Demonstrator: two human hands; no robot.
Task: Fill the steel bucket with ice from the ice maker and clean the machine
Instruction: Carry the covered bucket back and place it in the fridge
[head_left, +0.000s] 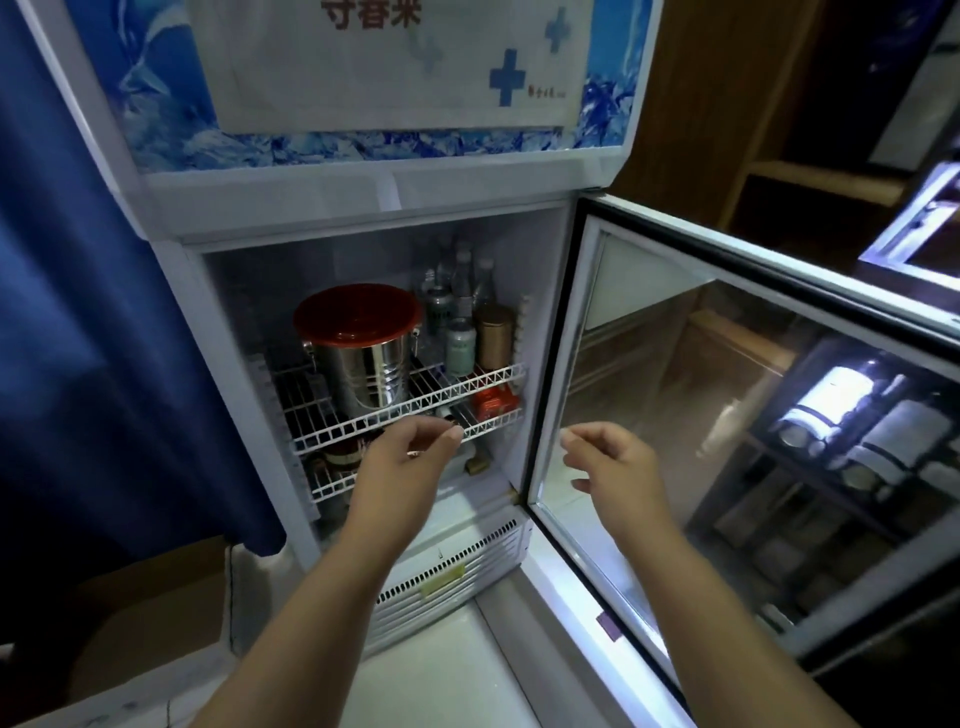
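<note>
A steel bucket (363, 364) with a red lid (357, 313) stands on the upper wire shelf (415, 408) inside an open cooler. The left hand (410, 454), fingers loosely curled, reaches toward the shelf edge; the right hand (613, 460), half open and empty, hovers beside the glass door (727, 415).

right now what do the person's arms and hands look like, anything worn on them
Both are bare: the left hand and right hand wear no gloves, and no rings, watch or bracelets show. Both forearms are uncovered to the bottom of the picture, with no sleeves in view.
</note>
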